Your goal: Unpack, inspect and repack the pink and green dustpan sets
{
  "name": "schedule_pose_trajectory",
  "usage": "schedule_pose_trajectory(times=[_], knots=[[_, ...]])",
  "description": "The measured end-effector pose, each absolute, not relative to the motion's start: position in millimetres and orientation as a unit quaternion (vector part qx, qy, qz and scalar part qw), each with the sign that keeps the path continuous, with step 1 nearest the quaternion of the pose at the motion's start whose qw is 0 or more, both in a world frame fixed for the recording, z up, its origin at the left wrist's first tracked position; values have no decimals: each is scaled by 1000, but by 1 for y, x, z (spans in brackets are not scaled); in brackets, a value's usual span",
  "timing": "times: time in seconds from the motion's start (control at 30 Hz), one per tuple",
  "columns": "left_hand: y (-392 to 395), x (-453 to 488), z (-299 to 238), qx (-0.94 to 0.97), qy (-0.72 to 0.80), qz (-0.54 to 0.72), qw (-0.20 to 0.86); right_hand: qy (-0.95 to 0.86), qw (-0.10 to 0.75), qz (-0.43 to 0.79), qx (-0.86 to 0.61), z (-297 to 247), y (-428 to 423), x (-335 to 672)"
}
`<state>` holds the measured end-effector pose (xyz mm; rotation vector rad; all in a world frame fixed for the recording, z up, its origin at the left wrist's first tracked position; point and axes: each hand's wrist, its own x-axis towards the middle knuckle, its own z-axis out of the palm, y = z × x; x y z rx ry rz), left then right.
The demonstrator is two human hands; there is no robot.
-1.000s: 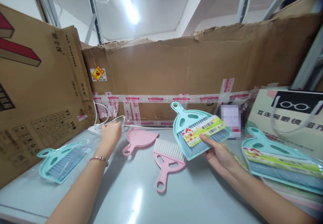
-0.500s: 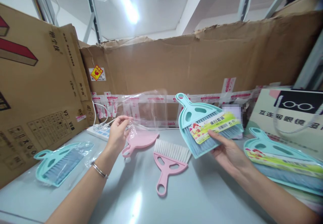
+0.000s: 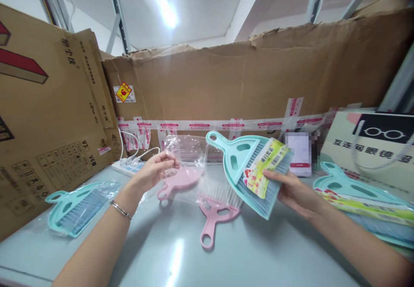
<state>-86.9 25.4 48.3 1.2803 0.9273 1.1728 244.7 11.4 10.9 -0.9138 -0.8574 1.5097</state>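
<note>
My right hand [image 3: 296,192] grips a turquoise dustpan and brush set [image 3: 237,157] by its bristle end, thumb over the yellow-green label [image 3: 267,166]. The set is tilted, its looped handle pointing up and left. My left hand [image 3: 158,166] pinches a clear plastic bag [image 3: 186,147], which hangs open between the hands, the set's handle near its right edge. Behind the bag a pink dustpan [image 3: 181,178] lies on the table. A pink brush [image 3: 215,218] with white bristles lies below the set, its bristles partly seen through the plastic.
A bagged turquoise set [image 3: 76,209] lies at the left; more labelled sets [image 3: 362,196] are stacked at the right. A power strip [image 3: 129,166] with cables, a phone [image 3: 298,153] and a paper bag [image 3: 371,149] stand at the back. Cardboard [image 3: 220,84] walls the table [image 3: 155,252].
My right hand has lowered the turquoise set and turned it, bringing its handle left toward the bag. My left hand has moved slightly right and down with the bag.
</note>
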Motion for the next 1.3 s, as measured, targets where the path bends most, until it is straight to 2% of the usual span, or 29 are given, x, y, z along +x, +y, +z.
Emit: schedule_pose_trajectory(times=[0.2,0.57,0.67,0.77,0.87,0.97,1.07,1.17,1.3], knots=[[25,-109,53,568,371,489,549,-465,413,659,-423,12,15,263],[25,-90,44,584,384,419,579,-474,345,722,-369,-8,9,241],[19,-68,41,566,398,426,583,-463,356,728,-359,-10,1,228],[13,-53,42,505,373,447,638,-436,384,728,-363,-9,-7,215],[15,-51,44,429,296,492,697,-373,452,728,-355,-9,-10,206],[20,-46,36,386,250,558,691,-295,536,714,-340,-10,-10,200],[15,-23,17,405,275,518,701,-246,593,692,-330,-14,-9,196],[-2,10,-2,499,285,471,670,-234,595,693,-333,-18,-12,190],[-15,29,-12,516,356,508,591,-266,564,702,-345,-22,-13,185]])
